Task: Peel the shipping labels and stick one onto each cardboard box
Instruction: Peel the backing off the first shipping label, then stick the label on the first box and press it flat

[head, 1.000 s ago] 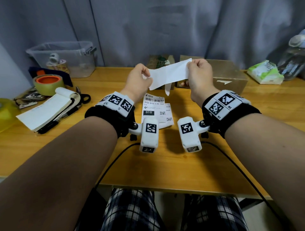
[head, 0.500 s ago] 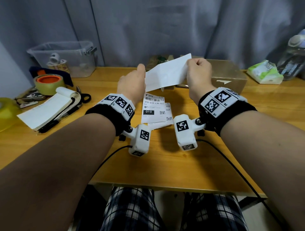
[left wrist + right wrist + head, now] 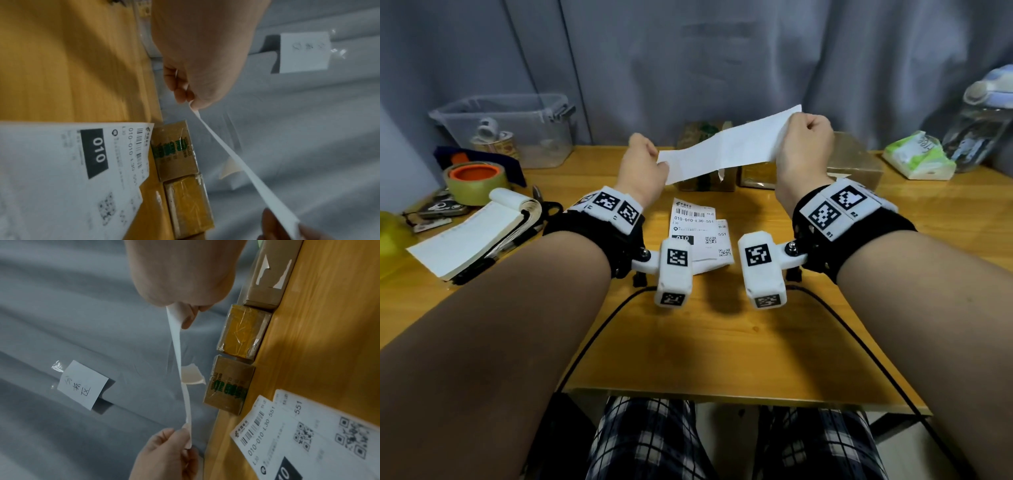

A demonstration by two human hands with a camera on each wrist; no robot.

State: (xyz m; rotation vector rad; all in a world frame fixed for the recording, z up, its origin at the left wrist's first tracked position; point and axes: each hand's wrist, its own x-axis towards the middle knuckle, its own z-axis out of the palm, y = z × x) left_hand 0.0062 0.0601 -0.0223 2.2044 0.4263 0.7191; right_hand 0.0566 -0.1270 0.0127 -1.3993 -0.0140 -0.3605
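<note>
A white shipping label sheet (image 3: 726,150) is stretched in the air between both hands, blank side toward me, with a small torn flap hanging from its lower edge. My left hand (image 3: 643,164) pinches its left end and my right hand (image 3: 803,144) pinches its raised right end. Seen edge-on, the sheet (image 3: 236,162) runs from my left hand (image 3: 191,97) down to the right hand. Two more printed labels (image 3: 698,236) lie on the table below. Small cardboard boxes (image 3: 703,137) and a larger box (image 3: 859,161) stand at the table's back edge.
On the left of the wooden table (image 3: 722,342) lie an open notebook (image 3: 472,236), a tape roll (image 3: 474,180), scissors and a clear plastic bin (image 3: 510,126). A tissue pack (image 3: 917,157) and a water bottle (image 3: 983,123) stand at the right. A grey curtain hangs behind.
Both hands have moved apart and pulled the sheet out longer; the right hand has risen, so the sheet now slopes up to the right.
</note>
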